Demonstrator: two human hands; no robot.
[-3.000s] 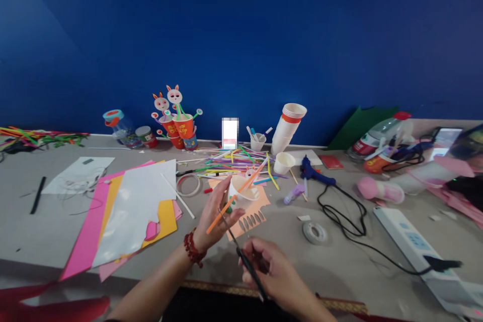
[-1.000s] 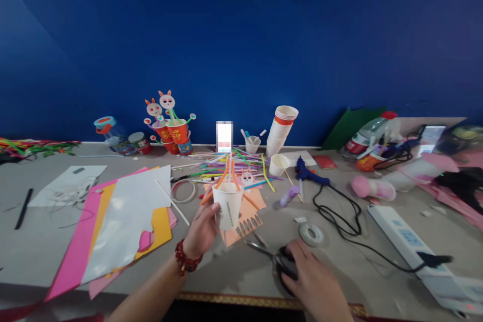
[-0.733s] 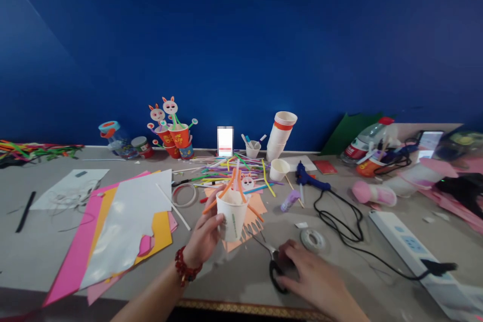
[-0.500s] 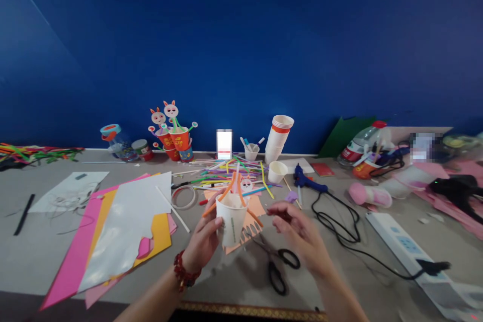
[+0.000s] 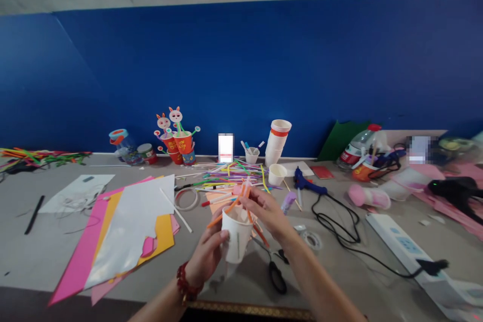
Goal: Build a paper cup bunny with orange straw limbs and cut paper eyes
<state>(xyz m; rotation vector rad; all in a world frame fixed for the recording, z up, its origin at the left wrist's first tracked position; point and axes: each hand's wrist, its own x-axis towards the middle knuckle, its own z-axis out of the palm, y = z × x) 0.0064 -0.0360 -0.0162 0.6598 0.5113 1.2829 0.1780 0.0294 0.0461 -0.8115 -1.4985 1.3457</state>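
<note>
My left hand [image 5: 209, 251], with a red beaded bracelet at its wrist, is wrapped round a white paper cup [image 5: 236, 241] held slightly tilted above the table. Orange pipe cleaners [image 5: 237, 202] rise from the cup's mouth, and others stick out at its sides. At the top of these, my right hand [image 5: 266, 211] pinches an orange pipe cleaner between thumb and fingers; the fingertips partly cover it. Black-handled scissors [image 5: 277, 276] lie under my right forearm, partly hidden. Behind the cup, an orange paper sheet [image 5: 214, 200] is partly covered by the hands.
Coloured papers [image 5: 128, 226] spread on the left. Finished rabbit cups [image 5: 183, 142], stacked paper cups [image 5: 278, 143] and a pile of sticks [image 5: 226, 173] stand or lie at the back. On the right are a blue glue gun [image 5: 307, 183], its cord, a power strip [image 5: 405, 246] and a tape roll [image 5: 312, 240].
My right hand has moved left from beside the cup and closed on an orange pipe cleaner. The cup has shifted slightly right and down in view, still in my left hand.
</note>
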